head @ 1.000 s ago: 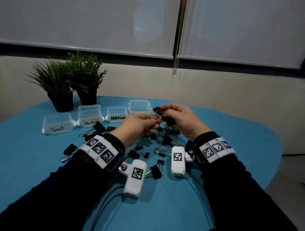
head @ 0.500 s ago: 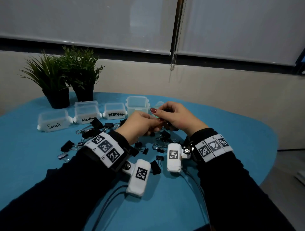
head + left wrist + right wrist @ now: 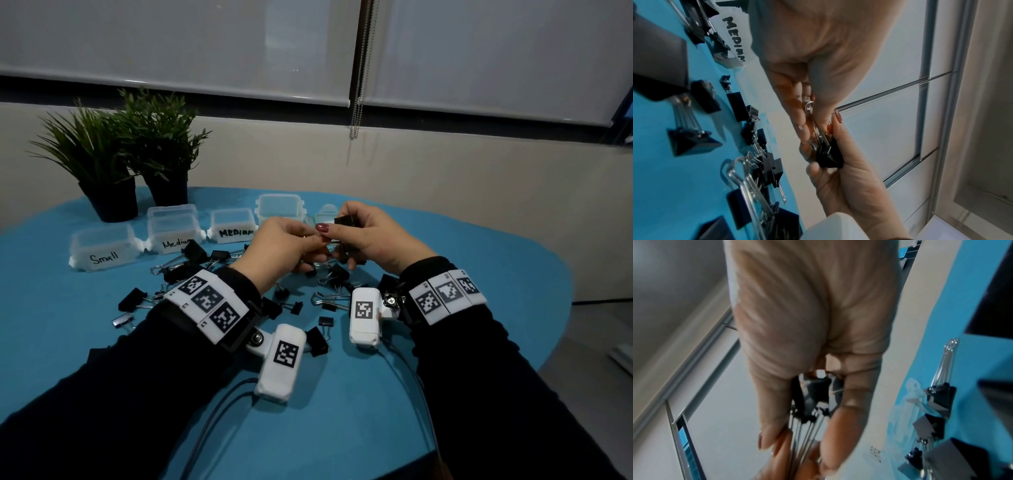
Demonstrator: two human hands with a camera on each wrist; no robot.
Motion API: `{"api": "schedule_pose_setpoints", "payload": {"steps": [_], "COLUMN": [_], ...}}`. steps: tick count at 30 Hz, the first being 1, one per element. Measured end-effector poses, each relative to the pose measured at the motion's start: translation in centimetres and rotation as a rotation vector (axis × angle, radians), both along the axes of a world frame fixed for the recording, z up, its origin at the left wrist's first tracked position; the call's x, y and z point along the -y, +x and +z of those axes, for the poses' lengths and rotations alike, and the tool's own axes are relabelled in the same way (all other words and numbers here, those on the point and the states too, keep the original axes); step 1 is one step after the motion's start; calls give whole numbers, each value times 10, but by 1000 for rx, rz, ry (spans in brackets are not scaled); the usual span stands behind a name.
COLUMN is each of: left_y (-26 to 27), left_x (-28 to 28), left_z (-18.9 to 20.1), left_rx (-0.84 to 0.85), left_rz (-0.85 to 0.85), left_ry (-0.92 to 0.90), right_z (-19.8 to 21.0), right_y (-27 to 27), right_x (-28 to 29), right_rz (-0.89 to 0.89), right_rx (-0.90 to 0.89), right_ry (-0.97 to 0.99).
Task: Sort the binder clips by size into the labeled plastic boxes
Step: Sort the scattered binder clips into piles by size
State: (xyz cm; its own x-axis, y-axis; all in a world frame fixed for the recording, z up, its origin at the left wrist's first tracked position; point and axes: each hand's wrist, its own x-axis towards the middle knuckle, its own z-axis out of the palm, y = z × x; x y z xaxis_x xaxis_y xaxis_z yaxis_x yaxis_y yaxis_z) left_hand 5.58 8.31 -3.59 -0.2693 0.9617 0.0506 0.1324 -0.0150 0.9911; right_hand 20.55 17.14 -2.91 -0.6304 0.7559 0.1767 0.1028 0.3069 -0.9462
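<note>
Both hands meet above the pile of black binder clips [image 3: 334, 274] on the blue table. My right hand [image 3: 342, 236] grips a clump of black binder clips [image 3: 346, 222] by their bodies [image 3: 818, 392]. My left hand [image 3: 308, 240] pinches the silver wire handles [image 3: 813, 120] of that same clump [image 3: 828, 155]. Behind the hands stand clear plastic boxes: "Small" [image 3: 102, 246] at the left, "Medium" [image 3: 173, 229], "MEDIUM" [image 3: 233, 226], and an unlabelled-looking box [image 3: 279, 205] farther back. How many clips are in the clump is hard to tell.
Two potted plants [image 3: 120, 161] stand at the back left behind the boxes. Loose clips of differing sizes lie scattered from the left [image 3: 132, 298] to under my wrists [image 3: 317, 339]. The table edge [image 3: 561, 308] curves close on the right. A small clear lid [image 3: 325, 212] lies behind my right hand.
Both hands stay joined on the clump of clips, shifting only slightly; the fingers rework their hold on the handles. The head view has moved a little.
</note>
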Motion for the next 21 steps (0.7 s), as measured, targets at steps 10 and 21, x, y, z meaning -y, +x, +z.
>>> {"api": "schedule_pose_setpoints", "payload": {"steps": [10, 21], "left_y": [13, 11], "left_x": [1, 10], "left_z": [-2, -8], "left_rx": [-217, -873], "left_rz": [-24, -711], "left_ry": [-63, -190], "right_z": [4, -29], "right_y": [6, 72], "right_x": [-9, -81], "right_rz": [-151, -763], "right_rx": [-81, -43], "right_ry": [-31, -296]}}
